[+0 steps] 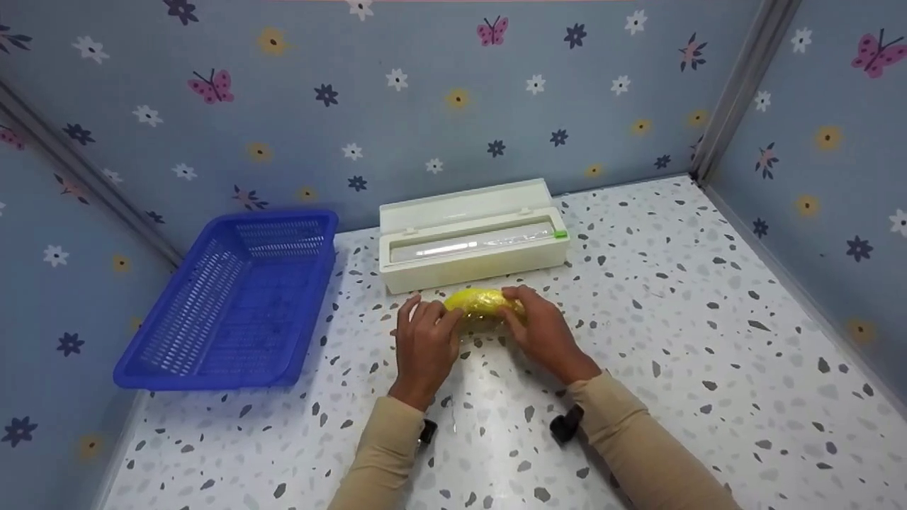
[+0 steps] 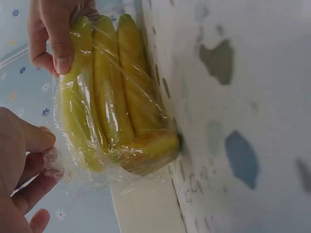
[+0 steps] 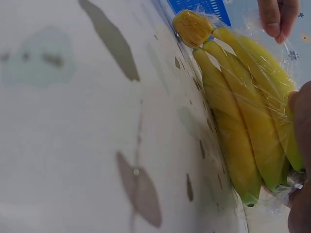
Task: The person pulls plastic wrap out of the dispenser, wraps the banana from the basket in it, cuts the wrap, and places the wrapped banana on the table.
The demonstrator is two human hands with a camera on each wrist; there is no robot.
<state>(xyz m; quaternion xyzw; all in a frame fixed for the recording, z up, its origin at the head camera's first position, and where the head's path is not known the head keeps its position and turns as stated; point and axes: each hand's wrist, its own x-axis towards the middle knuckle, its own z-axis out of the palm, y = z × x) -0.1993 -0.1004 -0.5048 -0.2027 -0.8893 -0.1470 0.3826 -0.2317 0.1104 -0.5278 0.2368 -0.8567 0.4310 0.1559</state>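
Left of both hands stands a blue basket (image 1: 234, 297), well apart from the fingers. The left hand (image 1: 425, 340) curls its fingers round the stem end of a bunch of bananas (image 1: 484, 304) wrapped in cling film (image 2: 82, 165), pinching loose film there; the right hand (image 1: 542, 329) grips the far tips, thumb pressed on the wrap. The bunch lies on the tabletop (image 1: 673, 297) between the two hands, just in front of the white film dispenser (image 1: 471, 234). It looks light and fairly firm, but bruisable, and the film should be slick and clingy, so a hold at the two ends with the palms cupped under seems safest. The head view alone shows the basket and dispenser; the wrist views show separate bananas, film wrinkles and the bunched stem (image 3: 193, 27), which the head view blurs into one yellow lump.
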